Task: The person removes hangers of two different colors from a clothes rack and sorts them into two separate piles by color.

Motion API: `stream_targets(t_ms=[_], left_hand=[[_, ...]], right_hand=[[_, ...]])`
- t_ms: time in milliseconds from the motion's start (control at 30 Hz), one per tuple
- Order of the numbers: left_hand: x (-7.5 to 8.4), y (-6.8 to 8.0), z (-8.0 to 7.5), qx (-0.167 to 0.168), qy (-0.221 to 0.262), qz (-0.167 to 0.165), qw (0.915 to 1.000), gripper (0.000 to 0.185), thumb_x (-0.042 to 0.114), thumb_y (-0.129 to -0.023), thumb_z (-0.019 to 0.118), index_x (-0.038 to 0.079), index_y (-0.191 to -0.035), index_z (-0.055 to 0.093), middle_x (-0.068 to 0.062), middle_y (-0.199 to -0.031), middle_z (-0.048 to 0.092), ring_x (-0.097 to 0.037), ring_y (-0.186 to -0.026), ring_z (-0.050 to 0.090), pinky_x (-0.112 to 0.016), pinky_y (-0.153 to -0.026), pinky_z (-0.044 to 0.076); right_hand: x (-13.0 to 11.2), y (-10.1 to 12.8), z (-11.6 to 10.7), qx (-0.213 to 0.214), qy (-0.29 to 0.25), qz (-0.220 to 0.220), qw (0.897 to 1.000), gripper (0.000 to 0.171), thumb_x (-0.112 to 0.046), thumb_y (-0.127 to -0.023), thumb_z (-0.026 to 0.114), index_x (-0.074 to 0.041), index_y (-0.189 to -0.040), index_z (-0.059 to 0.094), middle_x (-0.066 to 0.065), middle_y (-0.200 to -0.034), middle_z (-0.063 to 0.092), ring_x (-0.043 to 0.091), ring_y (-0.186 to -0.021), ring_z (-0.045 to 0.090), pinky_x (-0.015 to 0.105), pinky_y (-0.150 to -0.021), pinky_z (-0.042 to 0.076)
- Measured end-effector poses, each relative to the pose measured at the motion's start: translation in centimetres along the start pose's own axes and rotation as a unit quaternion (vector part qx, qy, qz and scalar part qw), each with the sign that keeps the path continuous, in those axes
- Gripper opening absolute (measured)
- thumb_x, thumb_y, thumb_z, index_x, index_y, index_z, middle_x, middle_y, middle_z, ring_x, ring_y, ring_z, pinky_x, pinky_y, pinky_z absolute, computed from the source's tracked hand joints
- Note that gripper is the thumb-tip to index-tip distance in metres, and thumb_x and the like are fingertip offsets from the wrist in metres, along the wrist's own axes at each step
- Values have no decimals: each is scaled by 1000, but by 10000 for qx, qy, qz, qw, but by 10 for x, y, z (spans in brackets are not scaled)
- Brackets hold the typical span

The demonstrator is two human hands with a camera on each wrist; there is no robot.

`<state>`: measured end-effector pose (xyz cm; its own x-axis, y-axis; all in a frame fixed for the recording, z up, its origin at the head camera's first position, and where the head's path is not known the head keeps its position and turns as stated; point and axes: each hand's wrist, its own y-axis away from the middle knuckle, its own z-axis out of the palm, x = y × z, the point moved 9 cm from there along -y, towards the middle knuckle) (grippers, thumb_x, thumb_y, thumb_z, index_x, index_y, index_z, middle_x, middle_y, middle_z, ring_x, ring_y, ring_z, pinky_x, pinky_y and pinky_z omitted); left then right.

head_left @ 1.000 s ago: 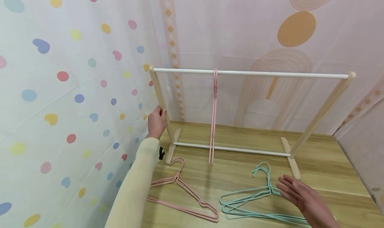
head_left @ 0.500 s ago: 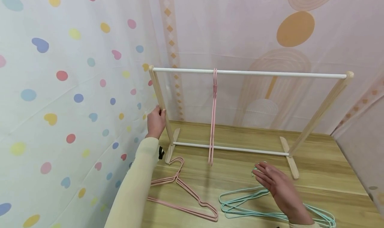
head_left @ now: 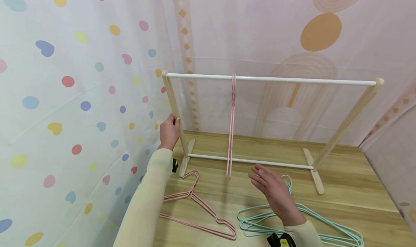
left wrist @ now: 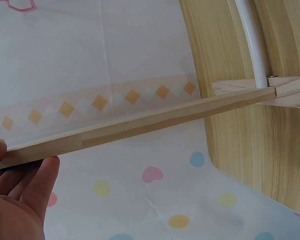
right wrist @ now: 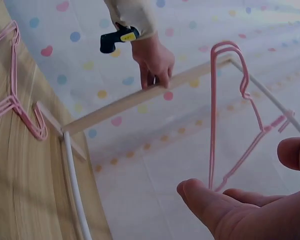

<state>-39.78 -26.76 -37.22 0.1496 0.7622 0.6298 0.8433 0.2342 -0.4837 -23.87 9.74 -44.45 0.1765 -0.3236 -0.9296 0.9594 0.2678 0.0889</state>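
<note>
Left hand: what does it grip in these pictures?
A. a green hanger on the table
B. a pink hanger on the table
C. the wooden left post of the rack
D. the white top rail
C. The left hand has its fingers curled round the rack's wooden left post, well above the pink hangers on the table.

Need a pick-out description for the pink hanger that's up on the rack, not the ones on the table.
Start at the wooden rack standing on the table, with its white top rail. One pink hanger hangs from that rail, left of the middle, seen edge-on and reaching below the lower bar. It alone hangs; the other pink hangers and the green hangers lie flat.
</note>
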Motion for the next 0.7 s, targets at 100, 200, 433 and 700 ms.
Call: stream_targets(t_ms=[100, 200, 433, 700], left_hand=[[0, 1, -1, -3, 44, -19, 10000, 22, 18, -103, 51, 0, -91, 54, -16, -75, 56, -30, -66, 56, -40, -58, 45], [1, 1, -1, -1, 74, -44, 10000, 21, 17, -103, 52, 0, -91, 55, -16, -76, 57, -30, -66, 57, -40, -58, 45], [2, 2, -1, 51, 28, 20, 10000, 20, 17, -102, 53, 0, -91, 55, -17, -75, 57, -30, -66, 58, -41, -58, 46], [2, 2, -2, 143, 53, 35, 9999, 24, 18, -102, 53, 2, -84, 53, -14, -70, 54, -28, -60, 53, -38, -55, 43]], right_hand=[[0, -8, 13, -104, -73, -12, 9999, 59, -24, -104, 50, 9, -147, 26, 25, -148, 33, 36, -131, 43, 39, -102, 39], [0, -15, 24, -178, -175, -17, 9997, 61, -26, -103, 52, 8, -147, 27, 25, -148, 35, 35, -130, 43, 39, -102, 39], [-5, -30, 45, -245, -372, -145, 9989, 60, -23, -104, 50, 10, -147, 23, 27, -146, 33, 41, -133, 38, 41, -104, 36], [-13, -42, 63, -129, -277, -345, 9989, 68, -23, -103, 50, 15, -146, 15, 29, -148, 27, 40, -134, 34, 39, -107, 32]])
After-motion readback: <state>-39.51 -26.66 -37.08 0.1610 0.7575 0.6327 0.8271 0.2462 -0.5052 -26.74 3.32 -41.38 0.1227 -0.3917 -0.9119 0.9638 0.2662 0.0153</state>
